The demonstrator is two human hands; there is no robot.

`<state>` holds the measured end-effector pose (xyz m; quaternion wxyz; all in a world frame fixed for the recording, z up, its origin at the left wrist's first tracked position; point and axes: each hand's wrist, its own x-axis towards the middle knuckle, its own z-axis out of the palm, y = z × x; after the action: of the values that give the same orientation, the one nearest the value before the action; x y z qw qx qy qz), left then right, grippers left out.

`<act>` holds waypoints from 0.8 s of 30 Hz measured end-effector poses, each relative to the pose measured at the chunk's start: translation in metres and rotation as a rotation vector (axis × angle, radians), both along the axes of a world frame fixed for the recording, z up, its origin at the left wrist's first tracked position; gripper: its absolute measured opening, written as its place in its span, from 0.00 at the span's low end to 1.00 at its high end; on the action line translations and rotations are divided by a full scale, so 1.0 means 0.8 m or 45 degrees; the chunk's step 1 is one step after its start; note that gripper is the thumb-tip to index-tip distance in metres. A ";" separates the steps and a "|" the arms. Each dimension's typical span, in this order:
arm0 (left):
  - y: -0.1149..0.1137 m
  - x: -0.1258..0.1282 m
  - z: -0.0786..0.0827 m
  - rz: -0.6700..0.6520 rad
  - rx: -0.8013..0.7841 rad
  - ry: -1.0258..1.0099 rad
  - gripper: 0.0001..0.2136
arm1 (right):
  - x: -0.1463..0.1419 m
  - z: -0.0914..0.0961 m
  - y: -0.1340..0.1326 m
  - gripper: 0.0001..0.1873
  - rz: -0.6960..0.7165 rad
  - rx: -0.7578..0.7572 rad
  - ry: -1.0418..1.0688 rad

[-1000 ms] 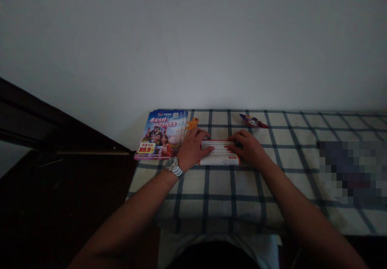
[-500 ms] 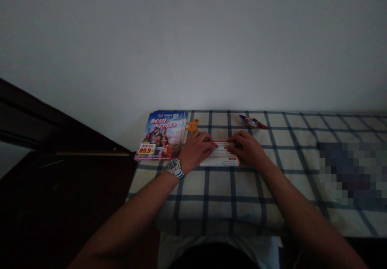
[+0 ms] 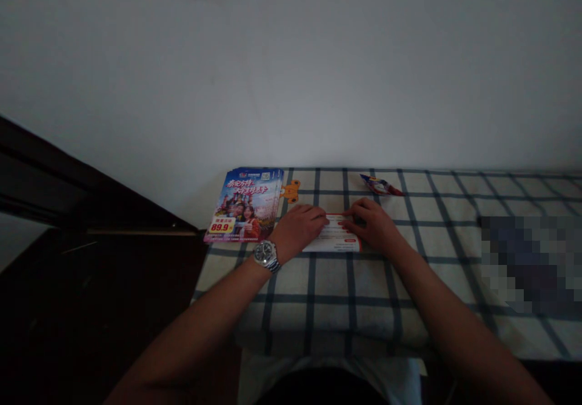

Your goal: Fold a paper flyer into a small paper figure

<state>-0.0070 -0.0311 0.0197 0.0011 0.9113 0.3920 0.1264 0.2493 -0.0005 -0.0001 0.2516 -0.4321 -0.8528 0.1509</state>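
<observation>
A white leaflet with red and dark print (image 3: 339,241) lies flat on the checked cloth, its red top edge between my hands. My left hand (image 3: 301,226), with a metal watch on its wrist, covers the leaflet's left part, fingers close together and holding it at the top edge. At the upper right, my right hand (image 3: 370,220) pinches the leaflet, thumb and fingers bent on its edge. Part of the leaflet is hidden under both hands. Beside my left hand, a stack of colourful flyers (image 3: 248,205) rests on the cloth.
An orange bear-shaped piece (image 3: 291,191) lies by the flyers' right edge. Farther back sits a folded paper piece in blue and red (image 3: 381,185). A blurred patch (image 3: 530,265) covers something at the right. The checked cloth (image 3: 445,271) reaches a white wall (image 3: 291,71).
My left hand's fingers have shifted slightly right along the leaflet's top edge and lie closer together. My right hand stays nearly still. The view has tilted very slightly.
</observation>
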 end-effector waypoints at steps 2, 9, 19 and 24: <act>-0.002 0.001 0.004 -0.003 0.001 0.022 0.09 | 0.000 -0.001 0.001 0.07 -0.007 0.001 0.003; -0.016 0.001 0.020 0.005 -0.043 0.036 0.14 | 0.001 -0.002 0.001 0.08 0.008 0.008 -0.020; -0.029 0.003 0.018 0.022 -0.050 0.001 0.16 | 0.000 0.000 -0.001 0.08 0.026 0.053 -0.016; -0.030 0.003 0.017 0.010 -0.065 -0.022 0.17 | 0.002 -0.002 0.000 0.09 0.034 0.054 -0.008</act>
<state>-0.0047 -0.0549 0.0331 0.0273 0.9083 0.3985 0.1243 0.2509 -0.0006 -0.0021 0.2560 -0.4157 -0.8623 0.1347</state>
